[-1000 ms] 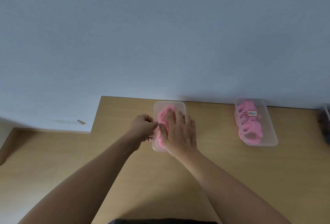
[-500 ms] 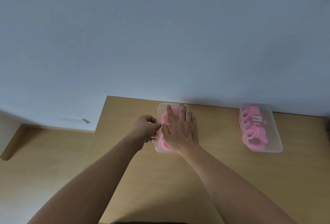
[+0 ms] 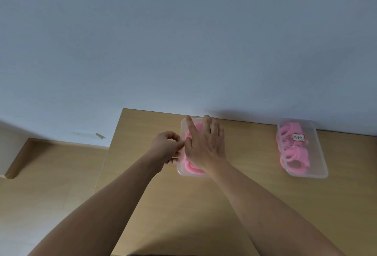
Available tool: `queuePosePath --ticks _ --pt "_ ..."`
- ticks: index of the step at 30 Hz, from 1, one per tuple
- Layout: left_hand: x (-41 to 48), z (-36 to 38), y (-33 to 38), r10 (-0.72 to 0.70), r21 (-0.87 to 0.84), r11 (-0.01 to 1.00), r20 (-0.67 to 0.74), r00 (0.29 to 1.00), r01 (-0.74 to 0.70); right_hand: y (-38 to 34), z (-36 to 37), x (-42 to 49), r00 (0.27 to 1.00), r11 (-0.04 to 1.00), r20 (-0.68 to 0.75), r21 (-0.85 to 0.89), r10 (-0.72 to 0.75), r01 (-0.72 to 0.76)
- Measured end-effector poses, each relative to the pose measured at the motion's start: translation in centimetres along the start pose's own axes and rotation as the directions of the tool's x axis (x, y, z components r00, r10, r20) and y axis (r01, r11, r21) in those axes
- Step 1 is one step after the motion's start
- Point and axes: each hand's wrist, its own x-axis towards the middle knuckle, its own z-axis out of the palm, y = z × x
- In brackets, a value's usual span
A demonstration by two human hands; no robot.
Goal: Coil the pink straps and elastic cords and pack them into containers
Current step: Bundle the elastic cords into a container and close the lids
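Note:
A clear plastic container (image 3: 180,169) holding coiled pink straps (image 3: 192,169) sits near the table's far edge. My right hand (image 3: 206,145) lies flat on top of it, fingers spread and pointing away from me, covering most of the contents. My left hand (image 3: 166,147) is curled against the container's left wall, thumb and fingers pinched at its rim. A second clear container (image 3: 318,166) with coiled pink straps (image 3: 293,153) and a small white label (image 3: 298,137) on top stands further right.
The wooden table (image 3: 204,215) meets a pale wall (image 3: 183,41) at its far edge. Its left edge drops to a wooden floor (image 3: 51,184). The two containers stand well apart.
My right hand slid forward over the container, fingers now reaching its far end. The view shifted slightly, so both containers appear a little further right and lower.

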Motion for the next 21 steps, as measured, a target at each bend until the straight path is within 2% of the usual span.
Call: queuePosePath --ticks 6,14,21 --pt "-0.16 -0.01 0.24 -0.015 0.005 1.0 0.01 1.0 0.015 0.0 -0.4 0.34 1.0 0.999 -0.013 -0.024 -0.024 0.023" --pt "-0.12 -0.48 0.18 -0.117 -0.067 0.99 0.08 0.99 0.123 -0.13 -0.32 0.41 0.995 0.995 -0.075 -0.081 -0.072 0.066" --pt "-0.18 -0.75 0.17 -0.094 -0.083 0.991 0.081 0.992 0.101 0.02 -0.26 0.96 0.994 0.996 -0.078 -0.053 -0.07 0.066"
